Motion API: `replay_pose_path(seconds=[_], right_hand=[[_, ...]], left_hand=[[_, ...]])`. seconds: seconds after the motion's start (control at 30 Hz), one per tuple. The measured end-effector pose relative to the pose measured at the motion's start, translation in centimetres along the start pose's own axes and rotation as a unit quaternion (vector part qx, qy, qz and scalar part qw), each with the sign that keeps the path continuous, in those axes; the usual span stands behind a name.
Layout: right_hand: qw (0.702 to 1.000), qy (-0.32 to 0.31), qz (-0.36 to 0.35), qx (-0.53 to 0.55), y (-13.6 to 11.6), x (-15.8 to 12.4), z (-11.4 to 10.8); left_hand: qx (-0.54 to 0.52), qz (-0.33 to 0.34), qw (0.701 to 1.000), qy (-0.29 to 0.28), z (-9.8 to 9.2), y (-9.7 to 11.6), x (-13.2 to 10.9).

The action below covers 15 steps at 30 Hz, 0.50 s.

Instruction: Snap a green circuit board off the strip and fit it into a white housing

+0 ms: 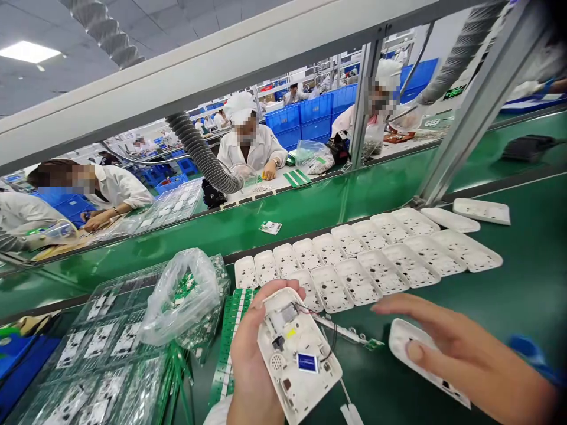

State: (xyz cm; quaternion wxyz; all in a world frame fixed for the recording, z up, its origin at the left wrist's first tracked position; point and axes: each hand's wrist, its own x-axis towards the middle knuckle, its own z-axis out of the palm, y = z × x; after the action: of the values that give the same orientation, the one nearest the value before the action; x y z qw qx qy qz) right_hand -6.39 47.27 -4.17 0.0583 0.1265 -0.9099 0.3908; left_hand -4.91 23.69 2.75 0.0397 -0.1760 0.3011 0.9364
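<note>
My left hand is closed around a white plastic housing, tilted with its inner side up. Inside it are a small blue solar cell, a speaker grille and a yellow patch. Thin dark wires run from it to a narrow strip with a green board end lying beside it. My right hand is open, index finger stretched and thumb apart, above another white housing on the bench; whether the thumb touches it I cannot tell. A white lead with a flat end hangs below the held housing.
Two rows of white housings lie along the bench's back edge. On the left are a plastic bag of small green parts, green board strips and clear trays of white parts. A small board lies on the green belt; co-workers sit beyond.
</note>
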Motion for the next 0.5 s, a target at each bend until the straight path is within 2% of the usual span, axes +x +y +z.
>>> replay_pose_path(seconds=[0.07, 0.13, 0.2, 0.27, 0.37, 0.5], right_hand=[[0.985, -0.017, -0.157, 0.076, -4.1, 1.6, -0.7], [0.958, -0.051, -0.251, 0.130, -7.5, 2.7, -0.9], [0.950, -0.075, -0.282, 0.115, -9.8, 3.1, -0.4], [0.950, -0.076, -0.290, 0.092, -10.9, 3.1, 0.4], [0.950, -0.075, -0.292, 0.080, -10.9, 3.0, 1.6], [0.952, -0.122, -0.272, 0.074, -10.4, 3.2, 1.9]], left_hand=[[0.013, 0.006, 1.000, 0.003, 0.4, -0.4, -0.3], [0.025, 0.007, 1.000, 0.009, 0.8, -0.8, -0.7], [0.028, 0.004, 0.999, 0.017, 1.1, -1.0, -1.0], [0.023, 0.010, 0.999, 0.020, 1.2, -1.2, -1.2], [0.032, 0.029, 0.999, 0.023, 1.2, -1.4, -1.2], [0.046, 0.042, 0.997, 0.050, 1.4, -1.4, -0.9]])
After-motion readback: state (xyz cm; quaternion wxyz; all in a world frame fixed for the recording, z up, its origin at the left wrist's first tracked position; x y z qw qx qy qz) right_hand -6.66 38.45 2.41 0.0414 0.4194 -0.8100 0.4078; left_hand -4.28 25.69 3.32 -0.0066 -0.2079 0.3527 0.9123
